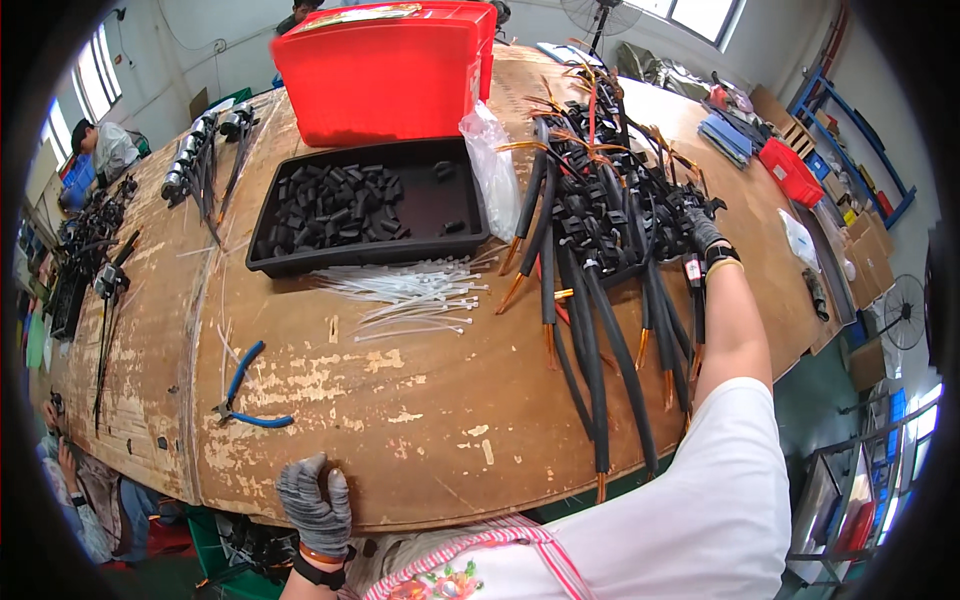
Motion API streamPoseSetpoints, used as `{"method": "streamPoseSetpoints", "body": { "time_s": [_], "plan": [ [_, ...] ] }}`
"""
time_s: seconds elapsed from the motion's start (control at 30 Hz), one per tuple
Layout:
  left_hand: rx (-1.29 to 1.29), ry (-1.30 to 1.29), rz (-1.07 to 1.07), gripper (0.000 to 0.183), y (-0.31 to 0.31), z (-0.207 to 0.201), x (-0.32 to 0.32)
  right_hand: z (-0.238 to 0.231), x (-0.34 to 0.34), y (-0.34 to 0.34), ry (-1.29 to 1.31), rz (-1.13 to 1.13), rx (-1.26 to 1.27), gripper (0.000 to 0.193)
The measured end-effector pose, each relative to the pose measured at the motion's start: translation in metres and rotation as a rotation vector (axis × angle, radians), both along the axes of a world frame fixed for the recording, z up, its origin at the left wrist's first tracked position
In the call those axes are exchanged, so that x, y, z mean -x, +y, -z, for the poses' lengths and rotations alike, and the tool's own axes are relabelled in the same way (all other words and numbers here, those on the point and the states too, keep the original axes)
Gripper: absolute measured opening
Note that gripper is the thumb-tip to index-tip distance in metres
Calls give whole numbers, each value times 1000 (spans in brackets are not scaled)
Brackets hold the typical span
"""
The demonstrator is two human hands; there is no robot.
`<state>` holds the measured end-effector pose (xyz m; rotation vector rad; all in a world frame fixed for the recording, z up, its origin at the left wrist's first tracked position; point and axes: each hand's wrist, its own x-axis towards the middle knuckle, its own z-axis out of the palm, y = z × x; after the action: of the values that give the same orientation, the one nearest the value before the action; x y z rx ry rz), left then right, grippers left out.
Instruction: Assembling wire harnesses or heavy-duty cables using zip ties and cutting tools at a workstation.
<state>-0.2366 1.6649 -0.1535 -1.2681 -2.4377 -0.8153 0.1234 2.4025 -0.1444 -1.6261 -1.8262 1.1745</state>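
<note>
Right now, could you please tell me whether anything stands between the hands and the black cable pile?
Nothing visible does: the right hand is at the right side of the black cable pile, and between that pile and the left hand only worn tabletop shows.

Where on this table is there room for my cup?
The widest bare tabletop lies between the blue-handled pliers and the black cable pile, in front of the white zip ties. A smaller patch separates pliers and black tray. Around the right hand, cables crowd it.
</note>
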Motion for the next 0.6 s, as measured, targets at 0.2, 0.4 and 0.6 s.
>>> {"method": "streamPoseSetpoints", "body": {
  "time_s": [0.2, 0.4, 0.6],
  "plan": [
    [-12, -35, 12, 23, 3, -7, -2, -27, 4, -31, -21, -48, 61, 41],
    [-22, -17, 2, 23, 3, -4, -3, -68, 42, -123, -504, -134, -460, 29],
    [-66, -44, 39, 22, 3, -4, 4, -34, -24, -64, -489, -298, -541, 33]
  ]
}}
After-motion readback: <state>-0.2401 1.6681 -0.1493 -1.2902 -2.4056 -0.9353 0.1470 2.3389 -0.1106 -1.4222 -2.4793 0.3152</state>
